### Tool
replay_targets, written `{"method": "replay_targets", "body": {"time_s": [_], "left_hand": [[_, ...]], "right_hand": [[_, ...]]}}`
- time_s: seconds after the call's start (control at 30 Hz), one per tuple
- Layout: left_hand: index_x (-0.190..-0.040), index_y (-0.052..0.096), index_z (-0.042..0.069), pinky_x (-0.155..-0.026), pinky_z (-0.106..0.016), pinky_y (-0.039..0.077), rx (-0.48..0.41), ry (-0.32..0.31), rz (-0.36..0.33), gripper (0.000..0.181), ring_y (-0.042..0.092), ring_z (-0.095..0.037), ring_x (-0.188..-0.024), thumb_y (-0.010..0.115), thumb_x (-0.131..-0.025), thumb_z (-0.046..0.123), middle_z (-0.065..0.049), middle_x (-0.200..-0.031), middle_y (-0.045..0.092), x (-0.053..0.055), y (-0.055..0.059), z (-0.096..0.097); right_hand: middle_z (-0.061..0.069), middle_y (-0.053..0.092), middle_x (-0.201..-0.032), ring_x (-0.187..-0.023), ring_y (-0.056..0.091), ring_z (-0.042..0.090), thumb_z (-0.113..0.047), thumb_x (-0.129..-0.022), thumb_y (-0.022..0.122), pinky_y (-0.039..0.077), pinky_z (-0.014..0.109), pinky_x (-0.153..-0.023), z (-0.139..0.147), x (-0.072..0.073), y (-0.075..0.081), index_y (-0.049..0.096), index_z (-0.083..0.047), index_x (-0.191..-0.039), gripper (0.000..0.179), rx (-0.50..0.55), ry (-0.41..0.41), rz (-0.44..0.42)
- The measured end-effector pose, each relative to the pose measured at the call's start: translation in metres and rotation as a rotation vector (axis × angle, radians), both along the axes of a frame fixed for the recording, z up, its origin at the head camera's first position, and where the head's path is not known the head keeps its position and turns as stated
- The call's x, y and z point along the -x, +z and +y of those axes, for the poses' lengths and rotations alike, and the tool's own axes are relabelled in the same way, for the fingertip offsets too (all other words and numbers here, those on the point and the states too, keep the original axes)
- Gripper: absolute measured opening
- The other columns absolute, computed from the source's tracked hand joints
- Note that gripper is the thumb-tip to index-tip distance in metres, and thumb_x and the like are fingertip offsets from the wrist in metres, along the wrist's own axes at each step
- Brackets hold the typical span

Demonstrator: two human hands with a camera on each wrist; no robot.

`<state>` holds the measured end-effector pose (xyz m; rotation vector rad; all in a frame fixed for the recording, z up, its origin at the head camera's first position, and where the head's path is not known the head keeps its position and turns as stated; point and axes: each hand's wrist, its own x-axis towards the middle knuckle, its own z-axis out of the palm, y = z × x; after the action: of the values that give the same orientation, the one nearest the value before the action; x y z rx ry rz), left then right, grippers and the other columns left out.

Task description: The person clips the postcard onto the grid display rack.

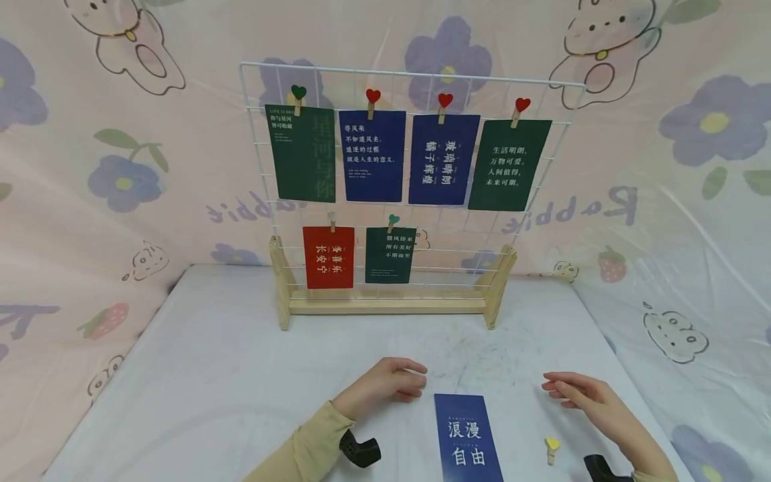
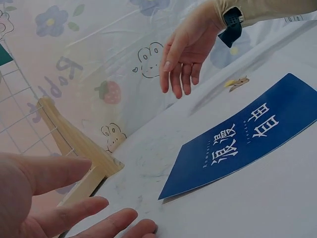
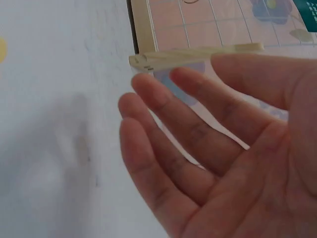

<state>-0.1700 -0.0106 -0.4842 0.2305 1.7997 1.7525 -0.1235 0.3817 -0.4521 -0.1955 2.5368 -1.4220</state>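
On the white table lies a blue card (image 1: 468, 442) with white characters, its lower end cut off in the head view. My left hand (image 1: 385, 387) hovers beyond its upper left corner, holding nothing, with fingers loosely extended. To the right, my right hand (image 1: 587, 400) is in the air with relaxed fingers; in the right wrist view its palm (image 3: 247, 173) holds nothing. Below that hand, a small wooden clip (image 1: 551, 450) with a yellow top lies right of the card. The left wrist view shows the whole clip (image 2: 237, 84) beyond the card.
A white wire grid rack on a wooden stand (image 1: 385, 306) rises at the back. Several green and blue cards and one red card (image 1: 330, 258) hang on it from small clips, most heart-topped. Patterned cloth (image 1: 656, 268) surrounds the table. Each wrist wears a black device (image 1: 360, 450).
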Motion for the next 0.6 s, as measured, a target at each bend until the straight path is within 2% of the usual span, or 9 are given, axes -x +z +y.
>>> {"method": "replay_targets", "body": {"time_s": [0.27, 0.47, 0.6], "left_hand": [[-0.115, 0.062, -0.005, -0.077, -0.037, 0.056, -0.01, 0.013, -0.054, 0.034, 0.067, -0.027, -0.087, 0.068, -0.089, 0.016, -0.015, -0.099, 0.068, -0.003, -0.001, 0.004], [-0.11, 0.064, -0.003, -0.071, -0.036, 0.058, 0.017, 0.021, -0.108, 0.028, 0.069, -0.027, -0.081, 0.07, -0.087, 0.013, -0.016, -0.093, 0.069, -0.006, -0.001, 0.01], [-0.106, 0.065, -0.002, -0.068, -0.034, 0.058, 0.017, 0.021, -0.117, 0.024, 0.069, -0.026, -0.077, 0.069, -0.087, 0.011, -0.017, -0.09, 0.07, -0.006, -0.002, 0.013]], "right_hand": [[0.025, 0.062, -0.113, -0.094, 0.065, 0.018, -0.02, -0.103, 0.045, 0.056, 0.033, -0.076, 0.018, -0.009, -0.005, 0.042, 0.016, -0.132, 0.046, 0.059, 0.059, -0.188], [0.017, 0.064, -0.111, -0.091, 0.063, 0.021, -0.026, -0.102, 0.048, 0.055, 0.034, -0.074, 0.022, -0.014, -0.009, 0.044, 0.011, -0.134, 0.05, 0.063, 0.019, -0.325], [0.014, 0.065, -0.108, -0.089, 0.063, 0.025, -0.027, -0.102, 0.048, 0.054, 0.036, -0.072, 0.025, -0.018, -0.013, 0.045, 0.012, -0.132, 0.049, 0.086, 0.03, -0.375]]}}
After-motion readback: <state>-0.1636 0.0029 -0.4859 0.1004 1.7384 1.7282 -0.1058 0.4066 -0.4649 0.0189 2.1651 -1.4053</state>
